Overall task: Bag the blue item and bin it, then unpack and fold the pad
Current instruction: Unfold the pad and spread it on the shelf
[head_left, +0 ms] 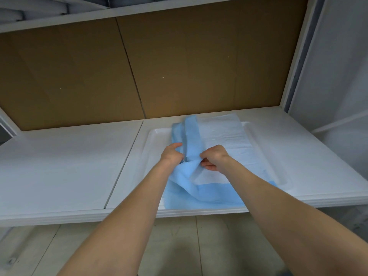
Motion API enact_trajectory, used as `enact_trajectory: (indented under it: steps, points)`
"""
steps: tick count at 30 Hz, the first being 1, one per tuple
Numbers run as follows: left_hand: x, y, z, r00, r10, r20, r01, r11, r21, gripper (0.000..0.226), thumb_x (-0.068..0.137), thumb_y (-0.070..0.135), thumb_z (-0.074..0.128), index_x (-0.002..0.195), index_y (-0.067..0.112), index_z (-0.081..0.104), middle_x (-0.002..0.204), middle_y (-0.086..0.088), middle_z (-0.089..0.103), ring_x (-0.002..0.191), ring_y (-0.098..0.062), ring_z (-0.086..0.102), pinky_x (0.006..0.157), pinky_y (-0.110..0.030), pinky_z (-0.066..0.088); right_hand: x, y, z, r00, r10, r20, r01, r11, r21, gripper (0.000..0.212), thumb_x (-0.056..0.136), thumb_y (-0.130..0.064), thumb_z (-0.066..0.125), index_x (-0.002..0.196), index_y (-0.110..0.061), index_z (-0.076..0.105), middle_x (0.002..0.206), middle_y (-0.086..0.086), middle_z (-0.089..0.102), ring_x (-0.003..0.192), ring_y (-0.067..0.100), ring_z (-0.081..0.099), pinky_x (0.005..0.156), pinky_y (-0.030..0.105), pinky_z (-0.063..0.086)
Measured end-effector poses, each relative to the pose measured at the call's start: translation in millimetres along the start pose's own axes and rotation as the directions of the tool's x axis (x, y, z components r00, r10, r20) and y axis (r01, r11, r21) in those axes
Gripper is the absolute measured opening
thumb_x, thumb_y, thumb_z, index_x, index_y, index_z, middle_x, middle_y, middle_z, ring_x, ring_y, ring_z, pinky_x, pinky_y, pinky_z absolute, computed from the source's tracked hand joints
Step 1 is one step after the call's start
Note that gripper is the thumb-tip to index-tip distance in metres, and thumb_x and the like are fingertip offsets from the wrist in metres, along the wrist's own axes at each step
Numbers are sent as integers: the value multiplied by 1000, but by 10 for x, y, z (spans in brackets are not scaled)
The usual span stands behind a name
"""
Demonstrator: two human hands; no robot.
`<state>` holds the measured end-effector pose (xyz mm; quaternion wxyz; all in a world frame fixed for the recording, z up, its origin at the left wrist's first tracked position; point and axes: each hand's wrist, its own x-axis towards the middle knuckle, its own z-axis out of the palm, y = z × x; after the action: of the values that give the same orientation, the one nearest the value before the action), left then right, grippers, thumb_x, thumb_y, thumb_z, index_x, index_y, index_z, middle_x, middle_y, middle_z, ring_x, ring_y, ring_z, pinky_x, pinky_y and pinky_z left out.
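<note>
Blue-backed pad (199,193) lies half-bunched on the white tray (265,150), your left hand (171,154) and right hand (215,157) both curled tight on its raised fold; judged light, limp, so take it by the edges.

one pad (219,136), blue at the edges and white in the middle, lying in the tray. one tray (266,156), white and shallow. two grips over the tray, both holding the pad: one left grip (172,154), one right grip (216,157). two white boards: one counter board (318,166) under the tray, one to its left. two brown cardboard sheets (209,56) behind the tray. one shelf (139,10) above it.
</note>
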<state>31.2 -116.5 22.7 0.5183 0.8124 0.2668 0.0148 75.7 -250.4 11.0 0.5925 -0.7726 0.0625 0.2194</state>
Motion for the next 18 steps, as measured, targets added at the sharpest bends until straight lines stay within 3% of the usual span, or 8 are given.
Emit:
enact_trajectory:
  steps: [2,4,7,10,12,14,16,18]
  points:
    - [19,5,-3,998,-58,-8,58,998,-24,29,82,-4,48,100,11,66,92,-12,61,82,-31,62,71,-29,47,22,3,-2,1000,-8,-3,8,1000,-1,3,84,-4,59,84,-6,61,82,12,66,63,19,62,72,32,55]
    - [4,7,-20,997,-80,-22,80,997,-21,3,82,11,59,79,10,59,78,-10,56,68,-27,57,68,-28,43,14,-1,8,1000,-14,-9,14,1000,-2,4,82,-3,59,84,-6,61,84,14,66,66,21,63,75,33,55]
    - [3,-26,-34,997,-66,43,65,998,7,37,80,34,73,106,11,60,105,-5,60,95,-24,61,86,-30,46,13,-16,-11,999,-27,-36,28,1000,7,10,80,1,58,73,-6,58,84,15,64,72,28,61,73,33,58]
    - [15,-44,-41,999,-22,45,20,999,40,60,83,10,68,138,16,45,137,-7,49,121,-28,53,102,-35,44,1,-51,-71,992,-88,-87,74,987,-145,26,82,0,55,60,-11,45,66,6,50,61,23,49,52,23,40]
    - [49,-36,-32,999,-2,37,-3,993,114,49,87,-5,55,133,13,54,136,-8,52,120,-28,54,100,-30,45,15,-63,-108,983,-132,-129,105,974,-199,20,85,-2,53,69,-12,45,72,2,46,70,21,47,55,24,35]
    - [60,-22,-5,1000,-18,22,15,991,132,36,90,-4,49,121,7,64,125,-6,59,117,-28,56,96,-28,44,36,-48,-138,976,-162,-144,132,971,-200,16,87,0,49,91,-15,48,92,4,51,84,21,48,65,24,39]
    - [39,19,4,997,-73,1,72,987,146,18,90,5,53,102,5,67,102,-7,60,98,-28,61,83,-29,48,39,-29,-161,971,-189,-143,163,970,-179,29,88,4,40,98,-19,54,101,7,55,80,21,51,62,21,41]
    - [2,60,-5,994,-111,-14,112,982,154,6,87,10,56,82,8,55,85,-5,53,74,-23,54,65,-26,42,39,-23,-191,969,-183,-164,164,978,-127,37,90,4,38,102,-17,66,105,5,58,82,22,55,69,22,45]
